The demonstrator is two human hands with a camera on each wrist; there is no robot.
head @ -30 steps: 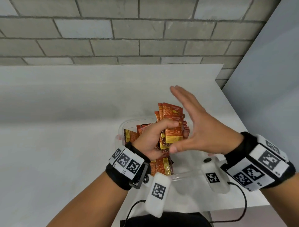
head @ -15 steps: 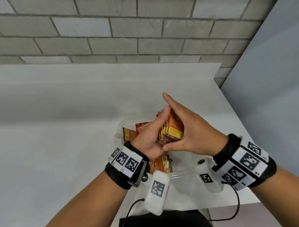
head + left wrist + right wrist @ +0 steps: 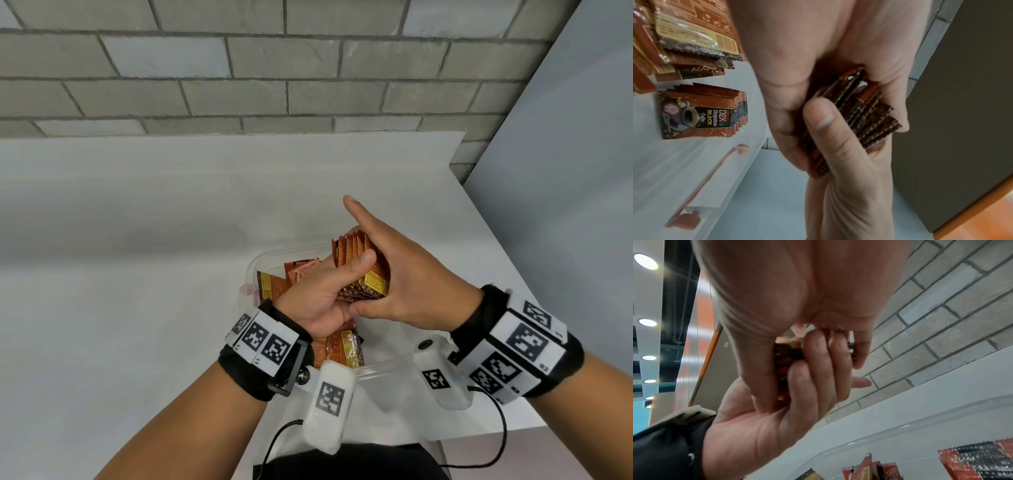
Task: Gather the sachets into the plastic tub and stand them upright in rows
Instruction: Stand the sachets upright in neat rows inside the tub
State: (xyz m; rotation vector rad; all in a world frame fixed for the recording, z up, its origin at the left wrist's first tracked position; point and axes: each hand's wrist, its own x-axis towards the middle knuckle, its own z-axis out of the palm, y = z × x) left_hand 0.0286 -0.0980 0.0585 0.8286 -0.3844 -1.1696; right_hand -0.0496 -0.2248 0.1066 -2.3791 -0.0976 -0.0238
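Both hands are holding one bundle of sachets up above the plastic tub. The left hand is gripping the bundle from the near side, with its thumb lying across the front packet and its fingers curling round the bottom. The right hand is pressing against the other side, with its thumb at the bottom edge and its pointing finger sticking straight out (the other fingers are hiding behind the packets). The packets are standing on end, squeezed flat together between the two palms.

The tub is sitting on the white tabletop near its right edge, close to the person. More sachets are lying inside it, and one neat stack is standing in a row against the clear wall. A grey brick wall is running along the far edge of the tabletop.
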